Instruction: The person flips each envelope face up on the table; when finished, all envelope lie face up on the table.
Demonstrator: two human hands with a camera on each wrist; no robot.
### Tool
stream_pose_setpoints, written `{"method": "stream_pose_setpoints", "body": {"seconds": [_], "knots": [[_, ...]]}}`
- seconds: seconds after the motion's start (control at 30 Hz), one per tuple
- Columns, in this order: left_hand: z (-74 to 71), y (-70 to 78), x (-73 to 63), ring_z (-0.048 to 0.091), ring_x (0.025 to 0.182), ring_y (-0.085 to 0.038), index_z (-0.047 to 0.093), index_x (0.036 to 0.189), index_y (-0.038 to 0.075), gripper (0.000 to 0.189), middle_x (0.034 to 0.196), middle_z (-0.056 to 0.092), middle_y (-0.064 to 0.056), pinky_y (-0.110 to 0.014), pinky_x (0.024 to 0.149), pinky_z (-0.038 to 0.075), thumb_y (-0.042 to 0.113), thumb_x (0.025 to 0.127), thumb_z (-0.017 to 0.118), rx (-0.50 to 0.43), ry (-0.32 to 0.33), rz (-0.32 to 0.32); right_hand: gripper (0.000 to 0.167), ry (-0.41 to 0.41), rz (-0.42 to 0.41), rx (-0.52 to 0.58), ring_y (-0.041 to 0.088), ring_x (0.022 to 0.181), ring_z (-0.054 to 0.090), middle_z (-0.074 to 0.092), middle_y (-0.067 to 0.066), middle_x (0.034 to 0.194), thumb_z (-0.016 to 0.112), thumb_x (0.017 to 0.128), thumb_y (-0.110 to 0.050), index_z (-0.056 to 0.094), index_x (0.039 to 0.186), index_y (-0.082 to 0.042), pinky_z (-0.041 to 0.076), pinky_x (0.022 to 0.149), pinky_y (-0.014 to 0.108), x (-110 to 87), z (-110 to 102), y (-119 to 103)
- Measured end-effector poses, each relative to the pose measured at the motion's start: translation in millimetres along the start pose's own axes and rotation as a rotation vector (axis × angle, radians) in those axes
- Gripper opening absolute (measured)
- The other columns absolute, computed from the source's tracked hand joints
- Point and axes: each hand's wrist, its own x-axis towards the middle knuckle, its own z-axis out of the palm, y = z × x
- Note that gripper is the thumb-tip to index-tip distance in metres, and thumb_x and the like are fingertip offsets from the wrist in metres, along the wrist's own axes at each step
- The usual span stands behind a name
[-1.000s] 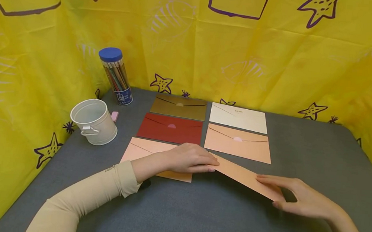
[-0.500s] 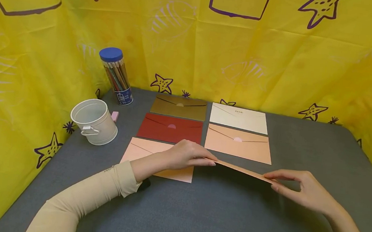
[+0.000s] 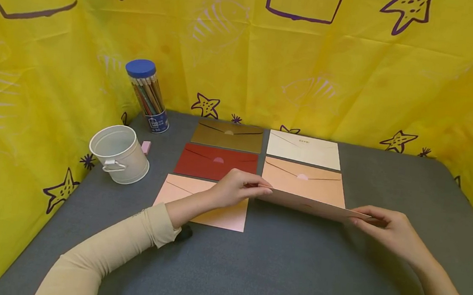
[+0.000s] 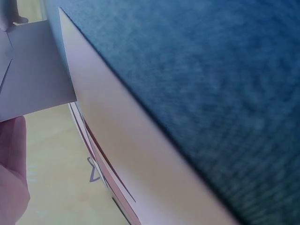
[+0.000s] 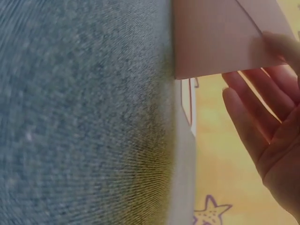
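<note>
My left hand [image 3: 234, 192] and right hand [image 3: 395, 234] pinch opposite ends of a peach envelope [image 3: 309, 206], tilted with its upper edge raised above the table. In the right wrist view the thumb lies on the face of the envelope [image 5: 211, 42] showing a flap line, with the fingers behind it. Under my left forearm lies a pale pink envelope [image 3: 223, 217], partly covered. Behind the held envelope lies another peach envelope [image 3: 301, 187] with a round seal. A red envelope [image 3: 217, 169], a gold-brown envelope [image 3: 224, 139] and a white envelope [image 3: 304, 151] lie farther back.
A white metal bucket [image 3: 128, 163] stands at the left, beside a small pink block [image 3: 145, 147]. Behind it is a blue-lidded tub of pencils [image 3: 149, 96]. Yellow patterned cloth [image 3: 244, 63] surrounds the grey table [image 3: 271, 274].
Both hands have raised and tilted the peach envelope, so its other face now shows toward me. The right hand has shifted away and up. The other envelopes stay put.
</note>
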Motion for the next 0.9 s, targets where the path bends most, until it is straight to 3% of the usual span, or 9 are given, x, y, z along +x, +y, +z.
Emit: {"method": "stream_pose_setpoints", "body": {"seconds": [0.2, 0.37, 0.6, 0.9], "knots": [[-1.1, -4.1, 0.5, 0.057, 0.069, -0.003, 0.075, 0.104, 0.009, 0.015, 0.081, 0.07, 0.003, -0.021, 0.066, 0.05, 0.016, 0.092, 0.069, 0.003, -0.006, -0.072, 0.018, -0.003, -0.004, -0.011, 0.009, 0.077, 0.069, 0.072, -0.004, 0.092, 0.071, 0.086, -0.001, 0.073, 0.103, -0.009, 0.051, 0.065, 0.015, 2.3, -0.2, 8.5], [-1.9, -6.6, 1.1, 0.05, 0.063, -0.005, 0.072, 0.091, 0.01, 0.008, 0.07, 0.061, 0.003, -0.02, 0.058, 0.043, 0.017, 0.092, 0.069, 0.037, -0.018, -0.119, 0.015, -0.006, 0.014, -0.071, 0.004, 0.077, 0.067, 0.071, -0.005, 0.088, 0.073, 0.086, -0.004, 0.073, 0.099, -0.012, 0.051, 0.065, 0.014, 5.8, 1.7, 13.6], [-3.6, -8.7, 0.8, 0.057, 0.066, -0.004, 0.067, 0.082, 0.011, 0.011, 0.079, 0.069, 0.002, -0.02, 0.059, 0.045, 0.017, 0.091, 0.07, 0.077, -0.045, -0.2, 0.006, -0.023, 0.063, -0.131, 0.001, 0.077, 0.065, 0.072, -0.002, 0.085, 0.074, 0.087, -0.015, 0.075, 0.094, -0.016, 0.049, 0.066, 0.013, 8.5, 3.0, 18.1], [-4.4, -11.9, -1.1, 0.064, 0.078, -0.004, 0.073, 0.094, 0.011, 0.006, 0.087, 0.072, 0.004, -0.021, 0.072, 0.051, 0.015, 0.09, 0.071, 0.113, -0.084, -0.256, 0.008, -0.012, 0.029, -0.182, 0.0, 0.078, 0.062, 0.07, -0.007, 0.084, 0.077, 0.085, -0.014, 0.074, 0.092, -0.017, 0.048, 0.068, 0.01, 11.2, 6.0, 21.6]]}}
